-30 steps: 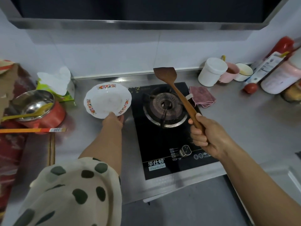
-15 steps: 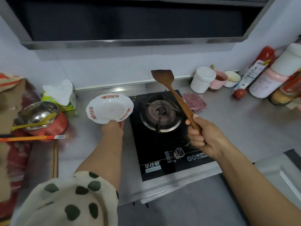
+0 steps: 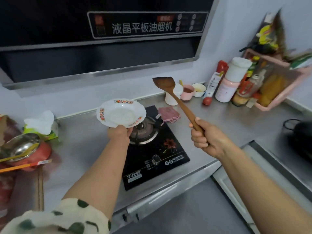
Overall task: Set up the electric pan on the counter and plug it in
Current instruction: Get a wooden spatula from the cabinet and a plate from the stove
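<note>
The view has swung right since a second ago. The left hand [image 3: 119,133] still grips the plate [image 3: 121,113], now over the stove [image 3: 156,149]; the right hand [image 3: 205,140] grips the spatula [image 3: 175,98]. The dark pan [image 3: 302,141] sits far right on the steel worktop [image 3: 228,122].

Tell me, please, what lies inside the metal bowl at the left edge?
A yellow utensil rests across the metal bowl, handle sticking out. Otherwise its visible inside looks empty; glare hides part.
</note>
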Demonstrator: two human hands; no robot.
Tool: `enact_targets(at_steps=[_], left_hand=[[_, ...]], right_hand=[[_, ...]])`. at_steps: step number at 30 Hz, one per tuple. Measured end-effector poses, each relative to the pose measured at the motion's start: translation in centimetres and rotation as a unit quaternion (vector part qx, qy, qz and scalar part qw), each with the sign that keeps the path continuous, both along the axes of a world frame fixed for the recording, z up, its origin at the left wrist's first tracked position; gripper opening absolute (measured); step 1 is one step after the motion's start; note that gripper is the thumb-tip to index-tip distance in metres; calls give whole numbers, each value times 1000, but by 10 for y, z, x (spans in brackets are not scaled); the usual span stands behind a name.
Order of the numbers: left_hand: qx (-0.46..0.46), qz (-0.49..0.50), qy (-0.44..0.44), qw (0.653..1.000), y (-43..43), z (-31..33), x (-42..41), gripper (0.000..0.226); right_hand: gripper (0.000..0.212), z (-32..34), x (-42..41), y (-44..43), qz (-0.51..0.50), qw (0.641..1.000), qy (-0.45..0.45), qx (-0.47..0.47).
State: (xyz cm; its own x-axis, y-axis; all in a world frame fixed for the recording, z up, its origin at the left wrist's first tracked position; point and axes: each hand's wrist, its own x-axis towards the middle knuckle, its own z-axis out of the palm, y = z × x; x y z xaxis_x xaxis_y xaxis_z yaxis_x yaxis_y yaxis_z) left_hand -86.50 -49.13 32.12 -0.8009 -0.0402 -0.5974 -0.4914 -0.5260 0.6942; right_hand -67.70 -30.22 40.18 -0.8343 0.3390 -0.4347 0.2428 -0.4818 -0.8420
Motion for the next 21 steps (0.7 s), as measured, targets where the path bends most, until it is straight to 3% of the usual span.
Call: enact_targets(at_steps=[8,13,21], left_hand=[[-17,-106,7,994,137,22,76,40],[25,-168,-8,985,234,22,128,43],[-7,-228,-24,973,367,8,172,47]], right_hand=[[33,14,86,94,-66,998,-9,-4],[33,17,130,171,-99,995,-27,15],[34,25,172,278,-127,991,-49,21]])
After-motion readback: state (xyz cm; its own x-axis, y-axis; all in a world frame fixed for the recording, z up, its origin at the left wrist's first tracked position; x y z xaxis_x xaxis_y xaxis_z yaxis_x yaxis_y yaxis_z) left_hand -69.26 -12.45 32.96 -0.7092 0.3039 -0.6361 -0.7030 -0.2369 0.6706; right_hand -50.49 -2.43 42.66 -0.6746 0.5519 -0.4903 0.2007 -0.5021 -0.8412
